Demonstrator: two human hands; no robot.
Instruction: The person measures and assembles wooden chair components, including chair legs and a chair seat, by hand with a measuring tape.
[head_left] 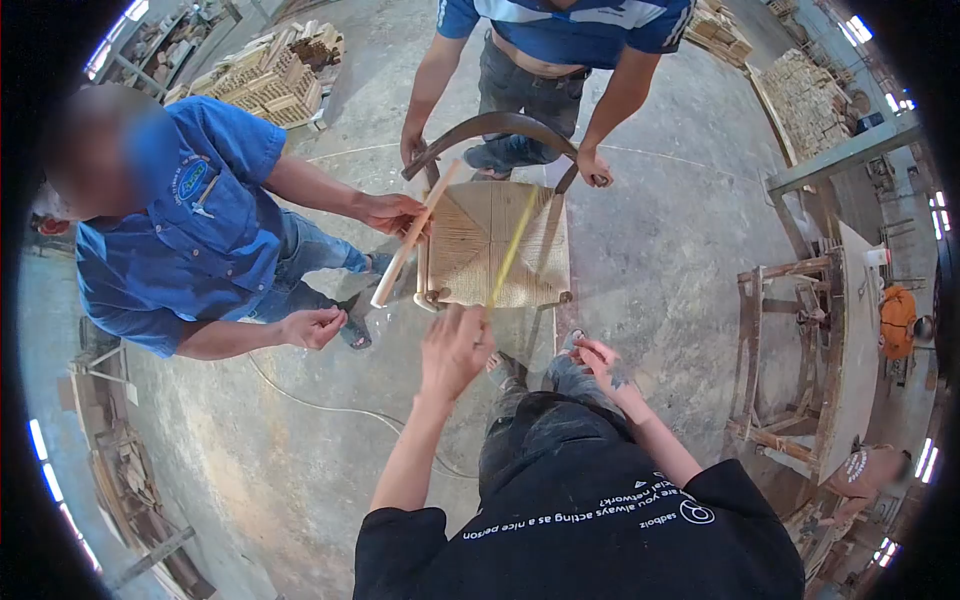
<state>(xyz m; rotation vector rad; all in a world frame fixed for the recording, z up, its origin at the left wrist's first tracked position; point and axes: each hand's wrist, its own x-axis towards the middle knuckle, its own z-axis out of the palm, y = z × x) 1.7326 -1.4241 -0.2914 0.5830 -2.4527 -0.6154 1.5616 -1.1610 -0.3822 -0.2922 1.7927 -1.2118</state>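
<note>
My left hand (457,350) is closed at the front edge of a chair's woven seat (465,255). From it a yellow tape measure (514,245) runs slantwise across the seat toward the back; its case is hidden in my fingers. The chair has a curved dark backrest (500,122). Lower and to the right, my right hand (604,366) hangs in the air with fingers loosely apart, holding nothing visible. At the seat's left side, a co-worker's hand (395,213) holds a light wooden strip (405,260). Another person grips the backrest's two ends.
Stacked wood pieces (270,80) lie at the back left, with more piles at the back right. A wooden workbench (845,340) stands to the right, where an orange item (897,322) shows. A hose (330,408) crosses the concrete floor on the left.
</note>
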